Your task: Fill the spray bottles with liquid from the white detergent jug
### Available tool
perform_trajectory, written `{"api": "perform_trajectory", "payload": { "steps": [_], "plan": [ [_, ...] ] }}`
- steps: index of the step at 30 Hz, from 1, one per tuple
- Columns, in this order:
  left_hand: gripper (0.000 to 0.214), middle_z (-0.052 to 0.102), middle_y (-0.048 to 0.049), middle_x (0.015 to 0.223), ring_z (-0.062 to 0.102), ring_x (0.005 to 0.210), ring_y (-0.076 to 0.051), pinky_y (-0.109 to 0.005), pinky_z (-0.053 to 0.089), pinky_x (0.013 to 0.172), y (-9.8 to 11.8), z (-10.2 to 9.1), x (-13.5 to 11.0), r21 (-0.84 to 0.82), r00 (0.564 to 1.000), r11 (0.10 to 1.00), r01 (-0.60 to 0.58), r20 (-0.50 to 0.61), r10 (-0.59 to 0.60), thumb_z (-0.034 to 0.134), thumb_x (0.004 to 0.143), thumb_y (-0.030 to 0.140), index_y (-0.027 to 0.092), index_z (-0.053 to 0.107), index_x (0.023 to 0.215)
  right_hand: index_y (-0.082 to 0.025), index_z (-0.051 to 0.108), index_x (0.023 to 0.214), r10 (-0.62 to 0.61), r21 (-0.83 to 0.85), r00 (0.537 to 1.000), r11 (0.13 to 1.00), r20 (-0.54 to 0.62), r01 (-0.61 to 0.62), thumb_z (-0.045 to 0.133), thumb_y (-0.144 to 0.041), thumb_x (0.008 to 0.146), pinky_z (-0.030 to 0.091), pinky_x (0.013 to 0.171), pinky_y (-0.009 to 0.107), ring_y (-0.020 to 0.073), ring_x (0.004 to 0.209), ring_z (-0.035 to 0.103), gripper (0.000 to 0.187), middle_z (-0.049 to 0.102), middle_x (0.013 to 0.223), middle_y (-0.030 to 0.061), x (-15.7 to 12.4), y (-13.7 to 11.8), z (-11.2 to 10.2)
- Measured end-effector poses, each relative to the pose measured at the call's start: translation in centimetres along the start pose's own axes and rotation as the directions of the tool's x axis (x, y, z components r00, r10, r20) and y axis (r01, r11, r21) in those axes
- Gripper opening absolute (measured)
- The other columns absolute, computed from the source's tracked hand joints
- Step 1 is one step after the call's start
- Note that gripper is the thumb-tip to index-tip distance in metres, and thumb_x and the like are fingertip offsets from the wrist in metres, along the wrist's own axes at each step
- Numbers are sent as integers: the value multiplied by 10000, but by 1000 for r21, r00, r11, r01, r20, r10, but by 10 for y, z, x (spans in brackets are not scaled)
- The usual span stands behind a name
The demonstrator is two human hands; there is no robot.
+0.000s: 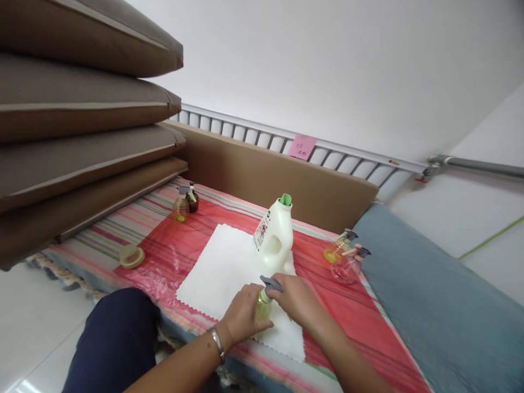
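Upright over the white cloth (213, 267) stands a small spray bottle (264, 310) with yellow-green liquid and a grey spray head. My left hand (244, 312) is wrapped round its clear body. The fingers of my right hand (295, 297) are closed on the grey spray head at its top; whether the head is screwed tight I cannot tell. Just beyond my hands, a white handled jug (273, 234) with a green spout rests on the cloth, its printed label facing left.
A yellow spray bottle (338, 245) and a pink spray bottle (347, 266) stand at right. At left are an amber-tinted spray bottle (180, 207), a dark brown bottle (192, 197) and a round pale lid (131, 255). Stacked cushions (90, 93) rise at far left; a brown board (266, 169) lines the back.
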State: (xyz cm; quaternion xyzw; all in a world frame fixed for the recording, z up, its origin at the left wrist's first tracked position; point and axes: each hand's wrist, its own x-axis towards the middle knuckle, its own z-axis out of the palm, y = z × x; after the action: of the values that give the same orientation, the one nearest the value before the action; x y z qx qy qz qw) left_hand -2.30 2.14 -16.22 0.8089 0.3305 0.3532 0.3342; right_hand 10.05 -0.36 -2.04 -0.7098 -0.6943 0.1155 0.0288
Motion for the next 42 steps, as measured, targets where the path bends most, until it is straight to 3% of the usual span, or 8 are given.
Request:
{"api": "perform_trajectory", "payload": {
  "steps": [10, 14, 22, 25, 30, 36, 42],
  "plan": [
    [724, 553, -96, 1169, 501, 1075, -287, -430, 404, 912, 3, -1, -3, -45, 999, 998, 46, 4, -46, 815, 574, 351, 207, 452, 1183, -189, 633, 767, 54, -58, 998, 997, 21, -53, 547, -246, 742, 318, 587, 260, 217, 778, 639, 106, 718, 827, 87, -1, -4, 6],
    [681, 569, -103, 1151, 519, 1059, -272, -414, 412, 903, 10, -8, -2, -109, 994, 990, 85, -60, -91, 791, 614, 341, 191, 456, 1187, -179, 633, 785, 77, -75, 997, 994, 23, -75, 550, -264, 745, 308, 565, 259, 217, 752, 634, 125, 708, 805, 93, 0, -5, 8],
    [340, 645, -82, 903, 571, 889, -258, -377, 429, 803, 24, -8, 14, -211, 966, 966, 148, -178, -186, 768, 633, 350, 160, 597, 856, -188, 613, 786, 36, 0, 998, 999, 52, -36, 523, -215, 748, 301, 534, 231, 153, 616, 587, 102, 667, 688, 30, 2, -2, 12],
    [312, 669, -70, 908, 587, 897, -248, -351, 432, 805, 19, -13, 19, -268, 980, 955, 129, -114, -164, 783, 619, 315, 160, 638, 849, -211, 625, 835, 23, 46, 998, 999, 64, -26, 510, -222, 756, 305, 528, 225, 140, 583, 581, 140, 662, 670, 3, 0, 4, 14],
    [307, 720, 22, 857, 643, 818, -178, -254, 462, 773, 8, -28, 27, -364, 993, 928, 77, 109, -40, 815, 567, 236, 199, 701, 849, -222, 641, 873, -5, 94, 998, 996, 67, -1, 505, -234, 750, 325, 548, 228, 147, 598, 586, 184, 668, 682, 1, -3, 8, 16],
    [465, 685, -76, 997, 589, 970, -260, -339, 422, 868, 13, -25, 25, -306, 988, 940, 151, 20, -152, 815, 555, 360, 156, 670, 947, -197, 649, 847, -18, 109, 999, 994, 46, 13, 504, -210, 713, 332, 574, 245, 178, 667, 594, 197, 688, 728, 39, -2, 1, 15],
    [331, 729, 41, 831, 648, 788, -170, -242, 469, 753, 5, -42, 36, -357, 964, 929, 97, 264, 1, 829, 530, 218, 213, 717, 841, -206, 636, 817, -8, 142, 998, 990, 63, -1, 505, -235, 725, 339, 531, 229, 147, 551, 579, 162, 651, 630, 1, -2, 0, 17]
  ]
}}
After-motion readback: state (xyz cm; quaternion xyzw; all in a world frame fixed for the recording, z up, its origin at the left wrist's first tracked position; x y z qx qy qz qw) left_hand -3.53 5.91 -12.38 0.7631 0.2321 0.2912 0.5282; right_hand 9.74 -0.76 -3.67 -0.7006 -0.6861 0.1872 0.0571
